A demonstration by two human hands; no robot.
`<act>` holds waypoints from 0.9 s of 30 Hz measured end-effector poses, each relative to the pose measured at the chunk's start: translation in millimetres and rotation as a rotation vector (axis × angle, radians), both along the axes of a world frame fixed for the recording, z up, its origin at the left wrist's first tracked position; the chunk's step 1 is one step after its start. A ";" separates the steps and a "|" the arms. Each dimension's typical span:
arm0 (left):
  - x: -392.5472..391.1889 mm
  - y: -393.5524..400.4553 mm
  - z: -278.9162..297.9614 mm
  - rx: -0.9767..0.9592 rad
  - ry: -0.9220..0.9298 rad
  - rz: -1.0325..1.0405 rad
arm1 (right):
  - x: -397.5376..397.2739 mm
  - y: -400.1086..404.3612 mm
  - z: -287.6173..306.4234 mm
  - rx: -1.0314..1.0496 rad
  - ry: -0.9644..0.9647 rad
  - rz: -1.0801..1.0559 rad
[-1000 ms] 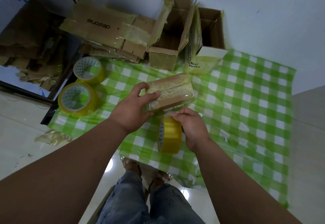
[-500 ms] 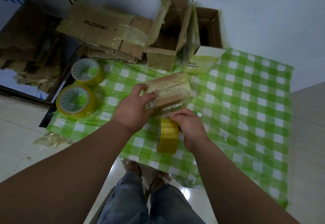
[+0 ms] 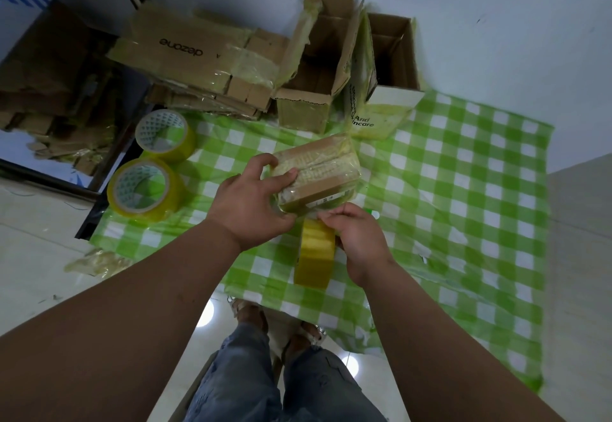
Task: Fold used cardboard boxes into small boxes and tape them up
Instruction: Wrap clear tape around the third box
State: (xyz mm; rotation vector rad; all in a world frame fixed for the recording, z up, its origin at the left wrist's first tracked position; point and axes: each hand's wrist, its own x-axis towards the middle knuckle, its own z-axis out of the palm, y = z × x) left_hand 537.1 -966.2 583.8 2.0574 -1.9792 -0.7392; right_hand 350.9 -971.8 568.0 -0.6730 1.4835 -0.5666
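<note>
small box (image 3: pixel 318 174) gripped between both hands, above tape roll (image 3: pixel 314 257).

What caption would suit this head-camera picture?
Left hand grips a small taped box; right hand holds a yellow tape roll.

Three rolls of yellow tape: one (image 3: pixel 164 135) flat at the cloth's far left corner, a second (image 3: pixel 144 190) just beside it, a third (image 3: pixel 314 257) standing on edge. One small taped box (image 3: pixel 319 174). Two open cardboard boxes stand at the back, a brown one (image 3: pixel 314 67) and a white-sided one (image 3: pixel 389 70). One stack of flattened cardboard (image 3: pixel 198 67). One green checked cloth (image 3: pixel 463 189). Two hands, the left (image 3: pixel 251 204) and the right (image 3: pixel 359 239).
</note>
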 end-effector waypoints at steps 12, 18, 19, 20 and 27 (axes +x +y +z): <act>7.7 -1.7 -6.0 0.024 -0.074 -0.068 | 1.5 0.0 3.2 0.012 0.006 0.005; 5.6 -1.3 -14.4 -0.120 -0.148 -0.070 | 2.1 1.0 4.5 0.015 -0.006 0.011; 5.9 -2.4 -16.9 -0.132 -0.158 -0.071 | 1.5 1.1 4.8 0.012 -0.011 0.010; 6.0 -3.8 -19.0 -0.137 -0.172 -0.074 | 1.2 0.9 4.8 0.011 -0.015 0.007; 3.2 -12.0 -20.5 -0.164 -0.211 -0.099 | 2.3 0.5 6.5 0.001 -0.023 -0.002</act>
